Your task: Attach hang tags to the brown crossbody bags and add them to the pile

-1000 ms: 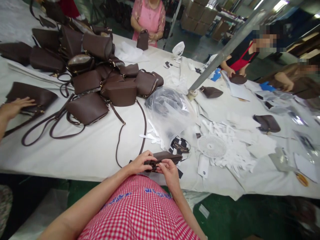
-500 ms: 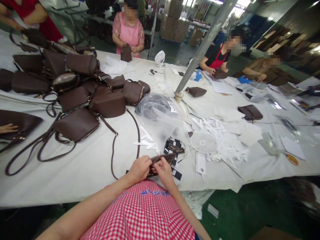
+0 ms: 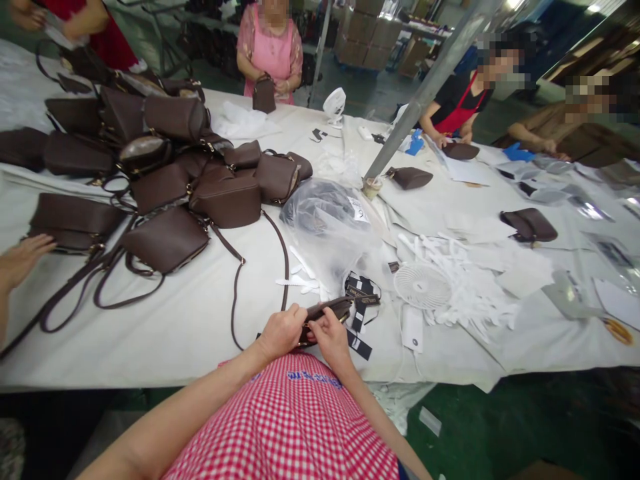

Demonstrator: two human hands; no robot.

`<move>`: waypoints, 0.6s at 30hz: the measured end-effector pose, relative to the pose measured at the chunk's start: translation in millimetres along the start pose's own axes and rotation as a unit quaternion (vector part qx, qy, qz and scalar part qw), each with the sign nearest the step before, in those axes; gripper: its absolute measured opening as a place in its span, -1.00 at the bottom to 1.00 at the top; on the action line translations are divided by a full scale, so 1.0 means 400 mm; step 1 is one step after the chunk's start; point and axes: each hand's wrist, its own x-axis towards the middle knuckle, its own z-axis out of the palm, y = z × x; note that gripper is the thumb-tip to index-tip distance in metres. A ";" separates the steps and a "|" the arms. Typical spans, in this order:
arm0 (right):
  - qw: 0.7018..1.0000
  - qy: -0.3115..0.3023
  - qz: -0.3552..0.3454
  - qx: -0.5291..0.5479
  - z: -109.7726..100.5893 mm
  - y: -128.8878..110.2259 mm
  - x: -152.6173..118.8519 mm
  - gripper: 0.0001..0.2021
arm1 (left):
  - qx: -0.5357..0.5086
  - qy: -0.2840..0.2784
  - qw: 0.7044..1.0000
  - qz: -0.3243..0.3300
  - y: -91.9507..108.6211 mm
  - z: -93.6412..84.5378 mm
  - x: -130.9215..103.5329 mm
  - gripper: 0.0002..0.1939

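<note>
A dark brown handbag [image 3: 341, 309] is held at the table's front edge, close to the checked apron; hands and wrists hide much of it. My left hand [image 3: 283, 332] is closed around the bag's left end. On the bag's near side my right hand [image 3: 330, 335] has its thumb and fingers pinched together; any small part between them is too small to make out. Black hang tags [image 3: 363, 293] with cords lie just beyond the bag. A brown strap [image 3: 235, 293] runs over the cloth left of my hands.
Brown handbags [image 3: 225, 199] are heaped at left, where another person's hand [image 3: 25, 260] touches one. A clear plastic bag [image 3: 320, 220], a white fan [image 3: 423, 285] and white strips [image 3: 480, 300] lie ahead and right. A metal pole [image 3: 400, 137] rises beyond. Co-workers stand across the table.
My view has shifted, so the scene sits further right and slightly higher. The other person's bag at left now lies further onto the table, their hand at its edge. My hands keep hold of the handbag.
</note>
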 end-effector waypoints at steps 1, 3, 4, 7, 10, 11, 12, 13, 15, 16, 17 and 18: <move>1.000 0.002 0.002 0.003 0.003 0.002 0.001 -0.53 | -0.005 0.004 1.000 -0.020 -0.004 -0.002 -0.001 -0.86; 1.000 0.002 0.007 0.008 0.007 0.005 0.004 -0.51 | -0.021 0.010 0.998 -0.052 -0.009 -0.006 -0.004 -0.82; 1.000 0.000 0.010 0.009 0.008 0.006 0.006 -0.52 | -0.035 0.014 0.998 -0.059 -0.011 -0.008 -0.006 -0.79; 1.000 0.000 0.014 0.021 0.009 0.005 0.008 -0.55 | -0.117 0.040 0.992 -0.035 -0.016 -0.020 -0.019 -0.80; 0.999 -0.004 0.017 0.038 0.005 -0.001 0.007 -0.58 | -0.221 0.037 0.974 0.006 -0.030 -0.039 -0.043 -0.86; 0.999 -0.010 0.017 0.041 0.004 -0.002 0.006 -0.59 | -0.248 0.024 0.968 0.012 -0.037 -0.044 -0.052 -0.86; 0.999 -0.018 0.017 0.042 0.002 -0.003 0.005 -0.60 | -0.271 0.009 0.963 0.015 -0.044 -0.048 -0.061 -0.85; 0.999 -0.025 0.018 0.043 0.001 -0.004 0.005 -0.61 | -0.291 -0.003 0.957 0.015 -0.052 -0.050 -0.068 -0.85; 0.998 -0.037 0.020 0.044 -0.001 -0.004 0.003 -0.58 | -0.326 -0.014 0.945 0.015 -0.064 -0.049 -0.078 -0.87; 0.998 -0.042 0.022 0.045 -0.001 -0.003 0.003 -0.57 | -0.339 -0.015 0.941 0.015 -0.068 -0.046 -0.080 -0.86; 0.998 -0.046 0.024 0.047 -0.002 -0.003 0.002 -0.55 | -0.347 -0.015 0.937 0.018 -0.072 -0.041 -0.082 -0.84; 0.997 -0.049 0.026 0.049 -0.003 -0.002 0.002 -0.53 | -0.350 -0.017 0.936 0.024 -0.075 -0.035 -0.084 -0.82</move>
